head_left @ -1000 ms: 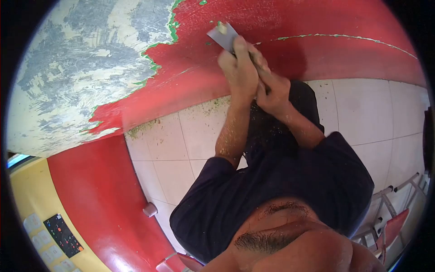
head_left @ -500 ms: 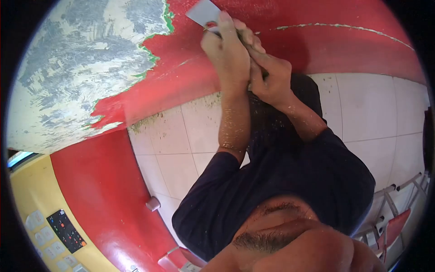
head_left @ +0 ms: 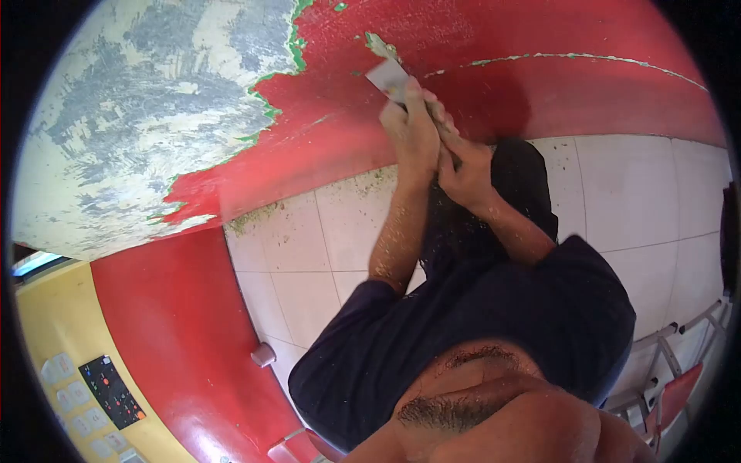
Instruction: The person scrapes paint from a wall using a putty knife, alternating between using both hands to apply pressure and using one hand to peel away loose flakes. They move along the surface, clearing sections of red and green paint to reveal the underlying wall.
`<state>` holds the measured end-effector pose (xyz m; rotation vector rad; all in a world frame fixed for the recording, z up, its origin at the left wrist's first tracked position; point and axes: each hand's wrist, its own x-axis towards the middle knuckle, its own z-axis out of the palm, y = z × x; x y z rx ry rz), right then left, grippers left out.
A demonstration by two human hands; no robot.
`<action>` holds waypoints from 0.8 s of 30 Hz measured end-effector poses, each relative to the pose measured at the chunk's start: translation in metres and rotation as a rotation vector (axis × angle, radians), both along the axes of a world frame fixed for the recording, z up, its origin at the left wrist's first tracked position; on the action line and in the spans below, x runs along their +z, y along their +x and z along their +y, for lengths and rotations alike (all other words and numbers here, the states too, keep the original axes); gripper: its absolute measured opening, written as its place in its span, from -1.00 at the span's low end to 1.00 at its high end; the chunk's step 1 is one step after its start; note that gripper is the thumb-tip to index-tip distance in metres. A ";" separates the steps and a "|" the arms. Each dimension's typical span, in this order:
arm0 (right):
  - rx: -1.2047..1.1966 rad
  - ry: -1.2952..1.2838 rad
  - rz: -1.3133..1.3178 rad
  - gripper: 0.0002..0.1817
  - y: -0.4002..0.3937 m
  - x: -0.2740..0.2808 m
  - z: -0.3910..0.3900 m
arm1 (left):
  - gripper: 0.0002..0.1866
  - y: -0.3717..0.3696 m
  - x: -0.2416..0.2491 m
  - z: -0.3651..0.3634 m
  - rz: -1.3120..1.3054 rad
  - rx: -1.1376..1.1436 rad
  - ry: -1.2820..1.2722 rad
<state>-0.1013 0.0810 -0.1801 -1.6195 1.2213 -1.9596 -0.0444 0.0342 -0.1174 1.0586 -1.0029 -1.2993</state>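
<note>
Gripping the scraper (head_left: 386, 79) with curled fingers of left hand (head_left: 415, 133) and right hand (head_left: 468, 176), lower than a moment ago, beside a pale patch (head_left: 378, 46) on the red wall (head_left: 556, 96). Looks like headway tbh.

At three o'clock we see pale floor tiles (head_left: 641, 189) with thin dark joints. At eight we have a glossy red wall (head_left: 177, 316) meeting a yellow band (head_left: 58, 312), where a black panel (head_left: 112, 391) and pale cards (head_left: 73, 397) hang. Light (head_left: 207, 446) glares off the red at seven. We find a bright bluish patch (head_left: 35, 263) at nine and a metal frame (head_left: 656, 334) with a red panel (head_left: 679, 397) at four.
</note>
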 end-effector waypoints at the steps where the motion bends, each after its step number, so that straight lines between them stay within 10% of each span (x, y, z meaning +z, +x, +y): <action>1: 0.020 0.024 -0.009 -0.64 -0.002 0.004 -0.006 | -0.61 -0.001 0.003 -0.007 -0.021 0.008 -0.051; 24: 0.167 0.138 -0.109 -0.62 -0.006 0.035 -0.013 | -0.59 -0.001 0.043 -0.010 0.097 -0.030 -0.150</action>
